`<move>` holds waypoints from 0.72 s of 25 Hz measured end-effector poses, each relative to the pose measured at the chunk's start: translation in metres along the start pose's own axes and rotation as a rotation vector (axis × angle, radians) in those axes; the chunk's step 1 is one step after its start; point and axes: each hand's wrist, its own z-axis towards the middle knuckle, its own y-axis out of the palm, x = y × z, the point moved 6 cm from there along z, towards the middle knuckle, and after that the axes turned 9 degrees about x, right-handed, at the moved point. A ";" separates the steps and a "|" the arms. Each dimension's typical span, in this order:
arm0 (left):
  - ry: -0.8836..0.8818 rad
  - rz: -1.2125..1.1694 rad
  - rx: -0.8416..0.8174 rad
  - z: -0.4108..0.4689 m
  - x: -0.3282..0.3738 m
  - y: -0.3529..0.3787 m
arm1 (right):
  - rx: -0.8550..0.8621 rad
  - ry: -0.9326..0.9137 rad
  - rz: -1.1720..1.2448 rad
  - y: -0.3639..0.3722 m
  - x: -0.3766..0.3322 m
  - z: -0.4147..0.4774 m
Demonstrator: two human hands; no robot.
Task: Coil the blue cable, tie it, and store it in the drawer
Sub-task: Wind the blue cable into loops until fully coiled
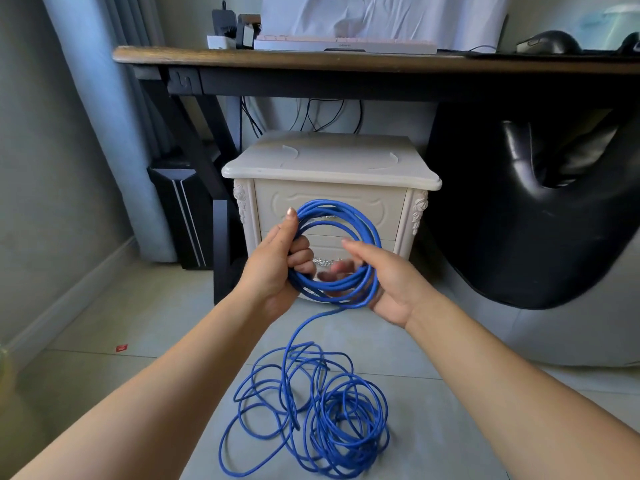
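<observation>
On the floor tiles nearest, one blue cable (329,292) lies partly in loose loops, the rest gathered in two hands.

From that heap a single strand rises to a round coil. The left hand (277,268) grips the coil's left side, fingers curled round the turns. The right hand (388,282) cups the lower right with strands across its palm; its fingers are blurred, so I cannot tell how firmly it holds. Behind stands one cream cabinet (329,164) with two closed drawers (384,209). Farther off, one desk (311,60) carries a keyboard (346,45) with unreadable lettering and one mouse (547,43).
</observation>
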 end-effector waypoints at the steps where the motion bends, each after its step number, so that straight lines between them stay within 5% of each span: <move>1: -0.012 0.024 -0.015 -0.002 -0.003 0.002 | 0.032 0.005 0.059 -0.001 -0.001 0.002; 7: -0.044 0.431 -0.134 -0.010 0.004 -0.007 | -0.005 -0.135 -0.150 -0.004 -0.013 0.003; 14: 0.379 1.240 -0.323 -0.020 0.007 0.017 | 0.025 -0.287 -0.810 0.005 -0.013 0.000; 18: 0.515 1.439 -0.214 -0.010 0.008 0.014 | -0.010 -0.352 -0.769 0.008 -0.016 -0.002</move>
